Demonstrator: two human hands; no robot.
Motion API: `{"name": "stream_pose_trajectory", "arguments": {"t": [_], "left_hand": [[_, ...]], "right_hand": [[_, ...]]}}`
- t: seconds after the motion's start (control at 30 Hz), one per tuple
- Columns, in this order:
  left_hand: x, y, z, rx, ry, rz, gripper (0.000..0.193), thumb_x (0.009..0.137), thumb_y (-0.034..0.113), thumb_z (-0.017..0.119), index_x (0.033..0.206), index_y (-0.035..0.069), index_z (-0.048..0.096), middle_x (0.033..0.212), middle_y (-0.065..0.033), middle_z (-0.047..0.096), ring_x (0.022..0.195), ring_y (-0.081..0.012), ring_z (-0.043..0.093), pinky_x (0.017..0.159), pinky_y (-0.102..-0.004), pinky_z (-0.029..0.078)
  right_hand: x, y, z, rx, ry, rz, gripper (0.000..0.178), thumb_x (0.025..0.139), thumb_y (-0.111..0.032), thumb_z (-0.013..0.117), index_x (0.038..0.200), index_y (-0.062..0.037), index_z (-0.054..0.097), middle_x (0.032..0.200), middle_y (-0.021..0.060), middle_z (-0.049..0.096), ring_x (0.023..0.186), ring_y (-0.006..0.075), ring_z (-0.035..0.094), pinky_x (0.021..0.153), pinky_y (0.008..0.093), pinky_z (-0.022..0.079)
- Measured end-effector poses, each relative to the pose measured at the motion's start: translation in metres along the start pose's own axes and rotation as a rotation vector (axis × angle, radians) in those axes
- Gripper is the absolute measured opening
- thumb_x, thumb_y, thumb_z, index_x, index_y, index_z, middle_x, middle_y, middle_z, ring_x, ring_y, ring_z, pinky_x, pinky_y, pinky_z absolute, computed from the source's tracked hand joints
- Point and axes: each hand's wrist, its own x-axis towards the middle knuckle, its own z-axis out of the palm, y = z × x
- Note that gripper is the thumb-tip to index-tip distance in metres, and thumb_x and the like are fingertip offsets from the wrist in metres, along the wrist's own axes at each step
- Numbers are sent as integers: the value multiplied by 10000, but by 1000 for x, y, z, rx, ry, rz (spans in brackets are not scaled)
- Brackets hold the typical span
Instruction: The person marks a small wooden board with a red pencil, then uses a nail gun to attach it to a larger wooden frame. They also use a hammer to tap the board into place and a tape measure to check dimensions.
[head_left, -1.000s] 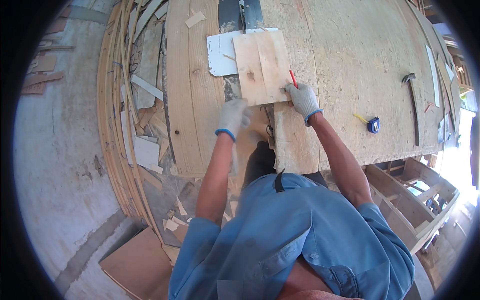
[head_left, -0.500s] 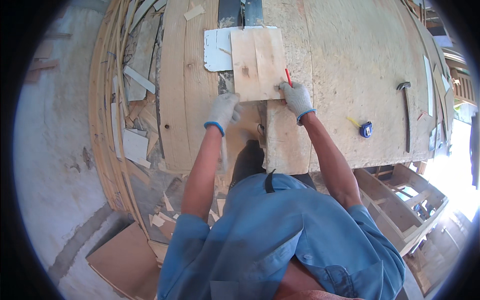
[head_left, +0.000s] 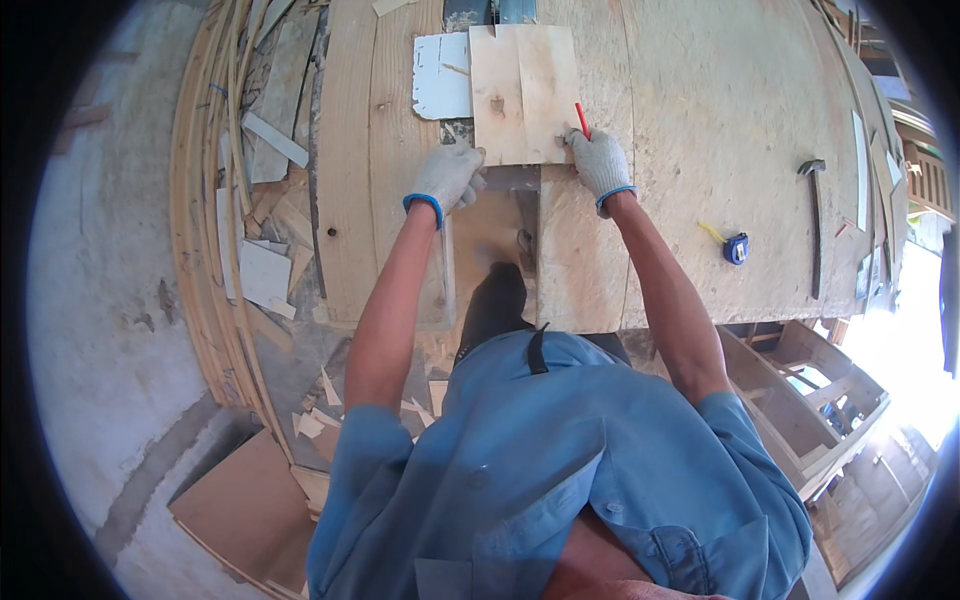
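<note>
A thin, pale plywood piece lies flat on the workbench, its far edge at a narrow upright blade. My left hand, in a whitish knit glove with a blue cuff, is closed at the board's near left corner. My right hand, gloved alike, grips the near right corner. A red pencil sticks up between the right hand's fingers. Partly under the board, on its left, lies a white sheet with ragged edges.
A blue tape measure and a hammer lie on the bench to the right. Wood offcuts and long strips crowd the left side. A wooden frame stands at lower right. The bench has a gap before me.
Both hands and the plywood have moved away from me, toward the blade. The far edge now meets the blade. The view has shifted slightly.
</note>
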Motion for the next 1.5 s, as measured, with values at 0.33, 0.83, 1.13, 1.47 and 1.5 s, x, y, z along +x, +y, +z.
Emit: {"name": "stream_pose_trajectory", "arguments": {"t": [0.33,0.83,1.13,1.47,1.5], "left_hand": [[10,7,-6,127,-6,-14,386,1028,350,560,952,-1,701,705,-99,688,512,-168,596,484,-344,462],[34,16,-13,341,-58,75,399,987,342,530,848,3,688,691,-140,708,565,-236,656,565,-409,518],[57,20,-21,454,-80,151,446,999,369,540,810,13,731,700,-135,726,587,-261,682,637,-404,558],[79,27,-26,509,-63,206,439,952,375,555,808,5,744,677,-158,719,605,-306,686,669,-443,557],[77,28,-26,489,-52,205,437,949,372,560,807,2,743,672,-158,717,596,-304,683,660,-440,555]], "right_hand": [[8,3,8,-181,101,-62,481,999,-453,597,1037,9,724,973,330,736,980,517,715,869,575,548],[20,-5,2,-263,89,-107,460,1011,-403,541,1055,19,718,1005,339,730,988,520,711,888,591,541],[30,-20,-4,-287,88,-102,480,1013,-399,533,1050,45,712,1006,354,725,985,527,711,896,596,538],[50,-20,-5,-261,69,-101,503,1024,-411,523,1065,47,729,1017,348,729,986,519,719,890,582,547],[51,-20,-5,-264,72,-106,502,1023,-408,523,1071,47,729,1018,347,729,984,518,719,889,582,549]]}}
